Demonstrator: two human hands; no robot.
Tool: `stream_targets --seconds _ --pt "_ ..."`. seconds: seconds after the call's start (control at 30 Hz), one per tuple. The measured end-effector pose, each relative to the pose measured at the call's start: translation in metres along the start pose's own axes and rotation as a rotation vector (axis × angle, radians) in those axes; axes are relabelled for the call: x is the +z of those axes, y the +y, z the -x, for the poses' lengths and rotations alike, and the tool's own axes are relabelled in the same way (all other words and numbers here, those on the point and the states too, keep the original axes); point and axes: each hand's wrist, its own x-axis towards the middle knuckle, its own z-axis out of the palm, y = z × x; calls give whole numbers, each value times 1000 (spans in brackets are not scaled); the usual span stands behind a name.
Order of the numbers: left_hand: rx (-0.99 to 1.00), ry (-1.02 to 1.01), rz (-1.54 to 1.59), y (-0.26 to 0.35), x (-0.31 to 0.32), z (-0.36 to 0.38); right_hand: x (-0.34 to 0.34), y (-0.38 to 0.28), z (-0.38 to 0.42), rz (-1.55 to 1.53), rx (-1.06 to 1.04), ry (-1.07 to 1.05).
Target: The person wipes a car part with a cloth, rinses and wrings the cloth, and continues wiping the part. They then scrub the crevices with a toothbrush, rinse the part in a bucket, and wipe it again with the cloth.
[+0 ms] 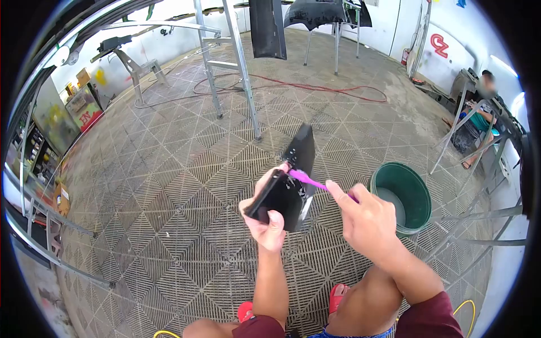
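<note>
My left hand (pixel 267 222) grips a glossy black panel (pixel 282 198) by its lower left end, the thumb on the near face. The panel is angled, and a second black section rises behind it toward the top. White suds or drops dot its surface near the middle. My right hand (pixel 369 219) is closed around the handle of a pink toothbrush (pixel 313 181), index finger stretched along it. The brush head touches the panel near the fold between its two sections; the bristles are hard to make out.
A dark green bucket (pixel 418 194) with liquid stands just right of my right hand. Ahead is a metal stepladder (pixel 242 76). A red hose (pixel 332 90) lies across the grated floor (pixel 169 225). Another person (pixel 482 115) sits at far right behind metal stands (pixel 451 132).
</note>
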Motion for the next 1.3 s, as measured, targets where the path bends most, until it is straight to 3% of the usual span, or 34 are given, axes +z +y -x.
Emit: stream_targets --seconds 0.13,0.33,0.6,0.67,0.7,0.73,0.8,0.83,0.93,0.97,1.13,1.3 --pt "5 34 -92 2 -2 -4 -7 15 13 -3 78 92" --pt "-13 28 -103 5 7 -6 -1 6 -2 -60 -80 130" --pt "3 -29 -22 -2 6 1 9 2 2 -259 54 -40" --pt "5 37 84 -7 4 8 24 -1 5 -1006 307 -287" --pt "5 -34 88 -8 -1 7 19 1 3 -1236 470 -469" --pt "2 -36 87 -11 -3 9 14 4 -2 -1239 472 -468" --pt "-66 61 144 -12 -5 14 10 10 -7 -1862 923 -772" --pt "-57 50 165 -12 -6 14 16 12 -3 -1868 923 -769" --pt "-109 46 228 -4 -4 7 47 17 9 -685 12 -99" --pt "-95 24 185 -5 -6 5 34 11 8 -360 -10 -49" --pt "-159 108 349 -12 4 14 51 5 5 -480 21 54" --pt "-158 186 339 -13 3 10 58 16 17 -329 -19 53"
